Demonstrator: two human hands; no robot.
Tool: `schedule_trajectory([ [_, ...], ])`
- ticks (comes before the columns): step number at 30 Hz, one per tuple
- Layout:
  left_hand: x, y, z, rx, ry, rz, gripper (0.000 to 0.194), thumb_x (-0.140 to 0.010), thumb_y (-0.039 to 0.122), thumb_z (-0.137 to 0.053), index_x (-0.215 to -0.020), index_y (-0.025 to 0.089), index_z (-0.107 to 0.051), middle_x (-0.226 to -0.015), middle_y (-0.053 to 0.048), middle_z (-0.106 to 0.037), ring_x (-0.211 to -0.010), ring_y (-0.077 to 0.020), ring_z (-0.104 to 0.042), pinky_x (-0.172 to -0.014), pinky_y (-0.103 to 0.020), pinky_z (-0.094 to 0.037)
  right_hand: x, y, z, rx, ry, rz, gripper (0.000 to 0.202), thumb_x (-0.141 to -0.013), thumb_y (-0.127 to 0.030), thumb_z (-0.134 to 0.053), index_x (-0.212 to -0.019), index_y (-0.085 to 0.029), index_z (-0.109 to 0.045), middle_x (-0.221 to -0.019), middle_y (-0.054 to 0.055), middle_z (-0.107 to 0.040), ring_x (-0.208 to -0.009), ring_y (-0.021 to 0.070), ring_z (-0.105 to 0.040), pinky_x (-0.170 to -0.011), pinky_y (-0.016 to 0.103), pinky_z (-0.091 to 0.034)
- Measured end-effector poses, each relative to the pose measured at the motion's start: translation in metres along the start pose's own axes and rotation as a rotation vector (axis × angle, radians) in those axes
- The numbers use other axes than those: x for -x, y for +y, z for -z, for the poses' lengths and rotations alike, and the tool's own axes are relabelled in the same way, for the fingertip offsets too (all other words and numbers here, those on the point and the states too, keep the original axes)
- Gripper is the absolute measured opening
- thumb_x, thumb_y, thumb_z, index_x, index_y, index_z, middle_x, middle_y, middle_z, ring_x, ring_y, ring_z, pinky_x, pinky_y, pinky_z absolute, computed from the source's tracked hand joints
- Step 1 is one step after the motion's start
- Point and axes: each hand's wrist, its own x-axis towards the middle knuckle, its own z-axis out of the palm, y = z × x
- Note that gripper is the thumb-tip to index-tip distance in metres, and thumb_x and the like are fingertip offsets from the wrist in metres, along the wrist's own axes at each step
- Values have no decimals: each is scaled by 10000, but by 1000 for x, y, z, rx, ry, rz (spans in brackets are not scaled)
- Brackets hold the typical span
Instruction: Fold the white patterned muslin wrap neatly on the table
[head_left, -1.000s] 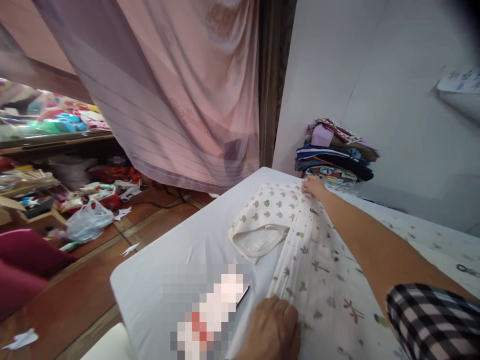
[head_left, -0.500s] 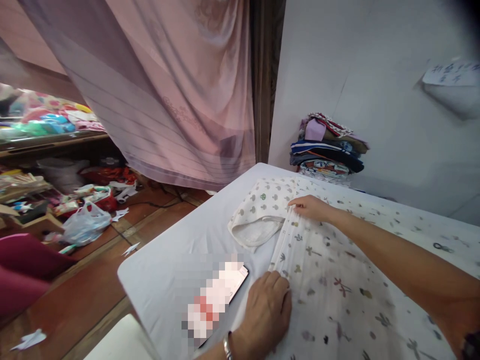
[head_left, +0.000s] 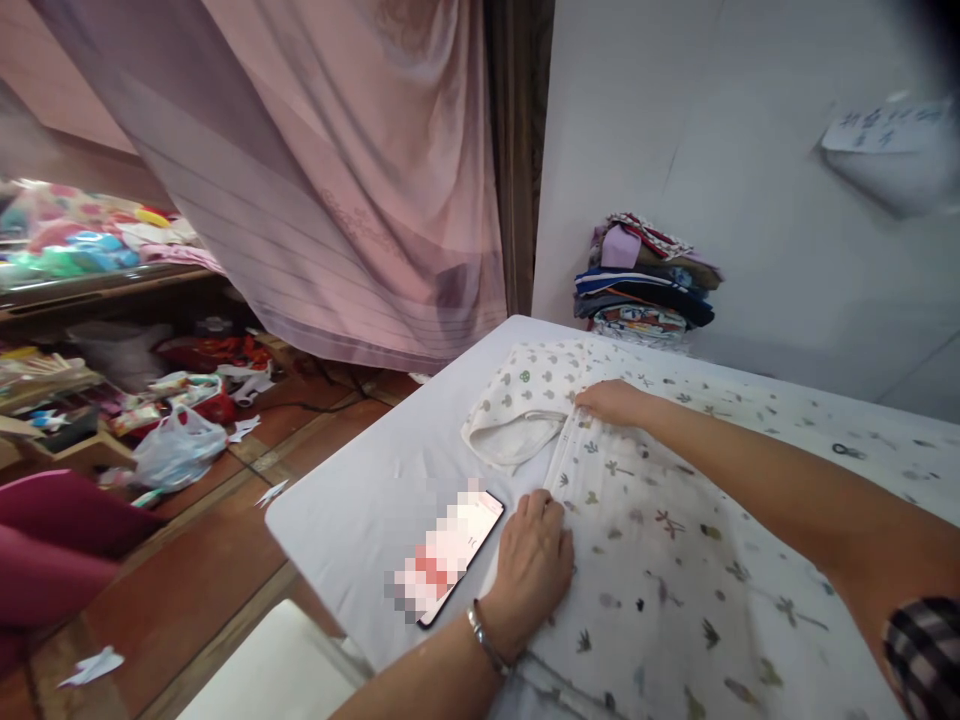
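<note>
- While the right hand extends from an arm at four o'clock, its grip has the left border of the patterned cloth pinched at the fingertips.
- The left hand, at seven o'clock from it, lies over that same border with fingers bent; whether its grip pinches or only presses, I cannot tell.
- The patterned cloth spreads over the surface from one to five o'clock of the left hand.
- At ten o'clock from the right hand, a grey-motif cloth lies just beside it, rim gaping.
- The phone sits at nine o'clock, just beside the left hand.
- Between phone and rounded surface corner, at nine to ten o'clock, runs a band of open room.
- A white seat stands past the edge at eight o'clock.
- The clothes stack rises by the far edge, near one o'clock.
</note>
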Motion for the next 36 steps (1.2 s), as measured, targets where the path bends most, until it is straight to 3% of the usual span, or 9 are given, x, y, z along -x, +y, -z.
schedule_trajectory([
  [4, -1, 2, 3, -1, 0, 3, 96, -853, 147, -475, -912, 185, -542, -1075, -58, -539, -991, -213, -494, -838, -352, -442, 1, -4, 1, 52, -4, -12, 214, -872, -170, -464, -959, -242, -646, -979, 54, -686, -902, 220, -626, -701, 273, -375],
  [10, -1, 1, 2, -2, 24, 2, 94, -876, 170, -474, -935, 177, -547, -1077, -62, -542, -998, -219, -489, -828, -350, -438, 7, -12, 2, 82, 31, -1, 285, -892, -183, -420, -1084, -210, -629, -1087, 97, -659, -953, 251, -618, -720, 300, -396],
  [16, -2, -3, -1, -22, 41, -10, 158, -945, 166, -401, -935, 166, -558, -1038, -66, -548, -967, -204, -497, -823, -334, -437, 9, -16, -1, 72, -4, 76, 223, -883, -189, -457, -960, -236, -661, -1075, 44, -671, -998, 210, -610, -756, 272, -385],
  [21, -3, -7, -6, -79, 28, -16, 193, -939, 98, -380, -912, 170, -557, -986, -57, -553, -918, -191, -496, -795, -315, -427, 5, -14, -5, 69, -26, 93, 188, -860, -184, -487, -942, -224, -651, -1047, 50, -681, -956, 205, -614, -713, 266, -374],
  [36, -5, -8, -5, -79, -21, 30, 161, -914, 88, -415, -977, 174, -537, -1028, -65, -547, -957, -207, -502, -816, -331, -426, 1, -14, -16, 92, 5, 143, 195, -869, -206, -456, -912, -221, -646, -991, 49, -686, -899, 205, -624, -664, 270, -354],
])
